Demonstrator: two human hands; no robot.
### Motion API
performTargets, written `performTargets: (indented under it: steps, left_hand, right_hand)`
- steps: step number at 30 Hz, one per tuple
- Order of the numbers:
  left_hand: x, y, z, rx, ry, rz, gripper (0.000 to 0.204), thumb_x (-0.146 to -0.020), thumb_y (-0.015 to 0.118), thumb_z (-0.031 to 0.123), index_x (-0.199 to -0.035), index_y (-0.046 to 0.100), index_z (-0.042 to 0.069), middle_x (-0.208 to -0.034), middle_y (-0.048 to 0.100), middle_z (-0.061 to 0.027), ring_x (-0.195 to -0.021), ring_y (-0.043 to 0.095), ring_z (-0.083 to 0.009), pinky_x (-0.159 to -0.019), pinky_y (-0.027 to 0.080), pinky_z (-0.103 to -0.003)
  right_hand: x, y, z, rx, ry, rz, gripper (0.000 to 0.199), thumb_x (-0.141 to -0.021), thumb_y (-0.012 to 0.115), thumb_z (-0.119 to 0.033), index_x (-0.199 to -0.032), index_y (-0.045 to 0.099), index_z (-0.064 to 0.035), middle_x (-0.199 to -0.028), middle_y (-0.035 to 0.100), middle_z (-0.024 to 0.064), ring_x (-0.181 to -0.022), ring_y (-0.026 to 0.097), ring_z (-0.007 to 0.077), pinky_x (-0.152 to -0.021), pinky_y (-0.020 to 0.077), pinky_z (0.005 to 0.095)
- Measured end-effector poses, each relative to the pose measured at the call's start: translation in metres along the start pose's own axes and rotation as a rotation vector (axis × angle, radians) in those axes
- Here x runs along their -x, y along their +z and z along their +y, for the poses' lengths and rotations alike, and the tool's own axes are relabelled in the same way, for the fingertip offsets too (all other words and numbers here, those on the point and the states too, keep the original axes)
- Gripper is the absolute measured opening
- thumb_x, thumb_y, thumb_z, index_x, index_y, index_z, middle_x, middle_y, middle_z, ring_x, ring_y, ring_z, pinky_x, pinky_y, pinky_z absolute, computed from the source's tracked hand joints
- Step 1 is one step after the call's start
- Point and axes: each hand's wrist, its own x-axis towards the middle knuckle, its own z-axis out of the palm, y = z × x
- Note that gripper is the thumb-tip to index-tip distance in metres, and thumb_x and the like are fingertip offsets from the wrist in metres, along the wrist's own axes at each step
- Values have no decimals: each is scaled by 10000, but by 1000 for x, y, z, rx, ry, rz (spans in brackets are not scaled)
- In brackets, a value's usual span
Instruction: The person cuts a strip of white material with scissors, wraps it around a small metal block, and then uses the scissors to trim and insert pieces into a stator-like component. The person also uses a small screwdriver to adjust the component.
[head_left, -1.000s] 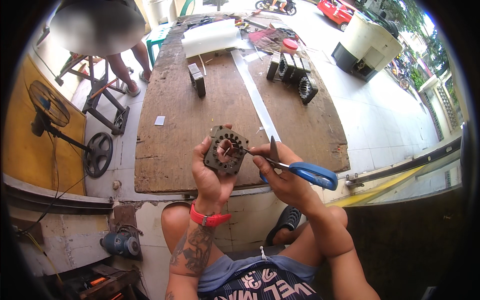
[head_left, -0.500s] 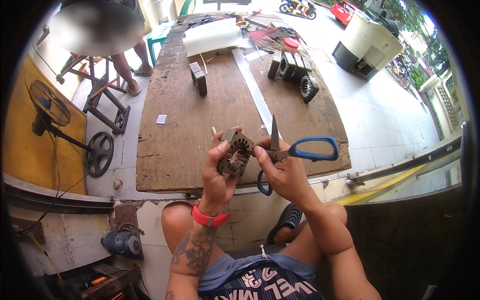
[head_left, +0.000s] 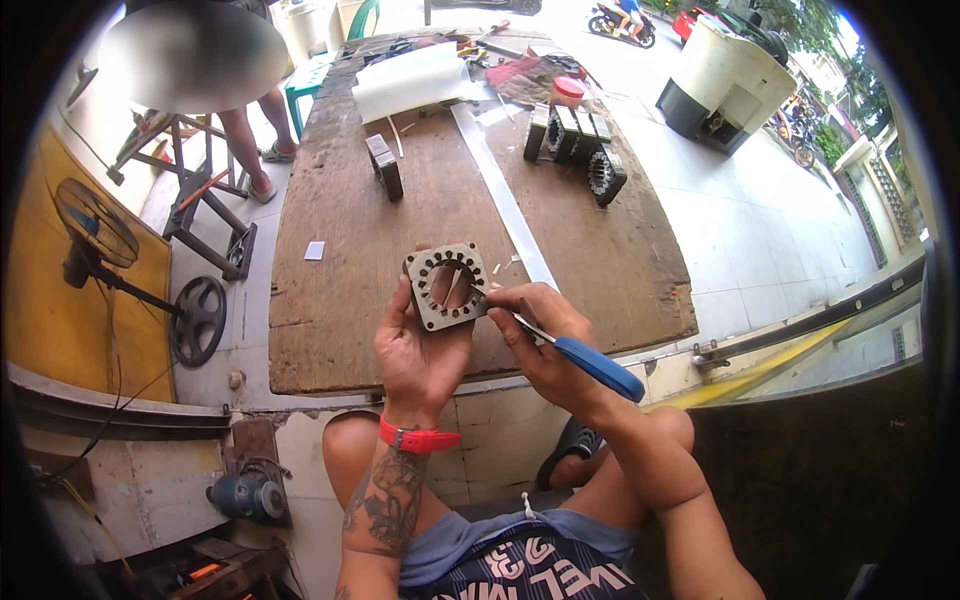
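Holding a square metal stator core [head_left: 447, 286] up in our left hand [head_left: 420, 355], we are turning its face toward us, so the ring of slots around its round bore is now showing plainly, where half a second ago it was tilted edge-on. Our left hand is wrapping it from below, thumb up one side and fingers curling behind, gripping it firmly above the near edge of the worn wooden surface [head_left: 330, 300]. Our right hand [head_left: 545, 335] is closing around blue-handled scissors [head_left: 580, 355]; a moment ago their blades were pointing upward, and now they are lying low, tip pressing toward the inner rim of the core at its right side. That shift suggests we are moving from cutting to poking or seating something in a slot, though we cannot quite tell what the tip is touching, since our fingers are covering it. Farther along the surface a long white strip [head_left: 505, 205] is running away from us, a row of similar cores [head_left: 575, 150] is standing at its right, a single dark block [head_left: 385, 165] is sitting to the left, and a white roll [head_left: 410, 80] is lying at the far end.
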Motion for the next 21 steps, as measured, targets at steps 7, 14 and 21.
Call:
performTargets:
  steps: [7, 14, 21]
  left_hand:
    - [7, 5, 4, -19, -13, 110, 596, -1015, 582, 519, -1409, 559, 72, -1471, 536, -246, -1399, 499, -399, -1189, 385, -586]
    - [9, 0, 2, -224, 79, 22, 781, -979, 540, 577, -1427, 522, -63, -1376, 597, -237, -1283, 577, -365, -1161, 426, -522]
    - [8, -7, 0, -264, 99, 56, 755, -975, 543, 552, -1402, 538, -70, -1305, 655, -202, -1231, 621, -306, -1150, 443, -444]
  right_hand:
    - [3, 0, -1, -29, 3, 22, 218, -956, 730, -53, -1165, 688, -11, -1021, 728, 158, -904, 738, 355, -756, 590, 407]
    - [2, 4, 0, 30, -71, 47, 185, -951, 738, -71, -1120, 701, -7, -1010, 724, 180, -894, 738, 370, -744, 581, 407]
    - [4, -4, -5, -91, 162, -55, 156, -1029, 686, -90, -1152, 702, 5, -931, 707, 53, -770, 641, 102, -696, 522, 269]
